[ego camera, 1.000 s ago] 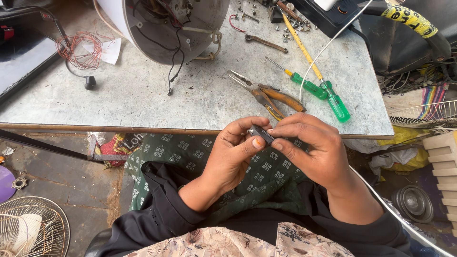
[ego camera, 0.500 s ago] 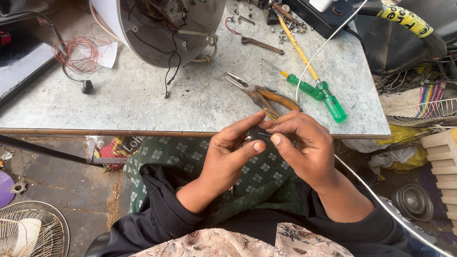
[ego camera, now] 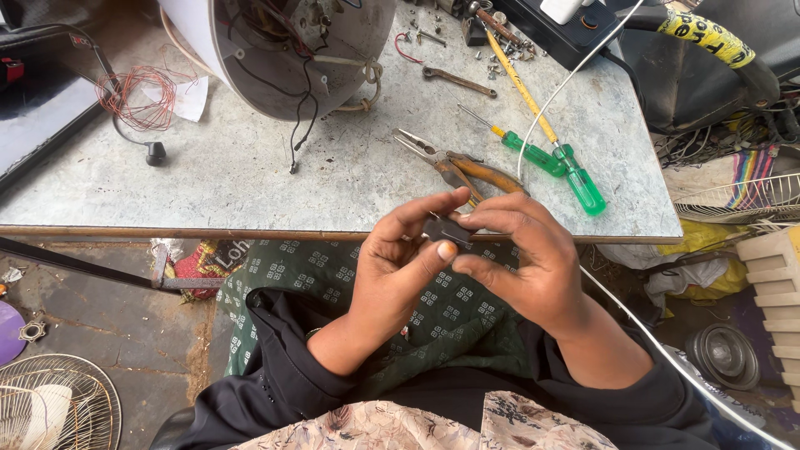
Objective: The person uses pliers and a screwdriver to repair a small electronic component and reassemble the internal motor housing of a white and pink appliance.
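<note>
Cluttered repair corner, grey mottled tabletop [ego camera: 250, 187] ahead, concrete floor [ego camera: 108, 325] below. Nearest: green patterned cloth [ego camera: 333, 283] across the lap, directly under the work. Above it, left hand [ego camera: 400, 267] and right hand [ego camera: 525, 267] pressed together, fingers curled shut around a small dark part [ego camera: 442, 229], pinched between thumbs and fingertips, held in the air just short of the tabletop edge. Much of the part hidden by fingers; kind impossible to tell.

Likely trouble: a slip from so narrow a pinch, part dropping into cloth folds or onto the littered floor, hard to find there. White cable [ego camera: 575, 79] trailing past the right wrist, easy to snag with an elbow.

Just beyond the hands, orange-handled pliers [ego camera: 454, 162] near the edge, easily knocked off. Farther on, two green-handled screwdrivers [ego camera: 558, 162], round and prone to rolling. Farther still, open appliance housing [ego camera: 283, 50] with loose wires dangling, tangle of red wire [ego camera: 137, 98] to its left, scattered screws [ego camera: 433, 25] at the back.
</note>
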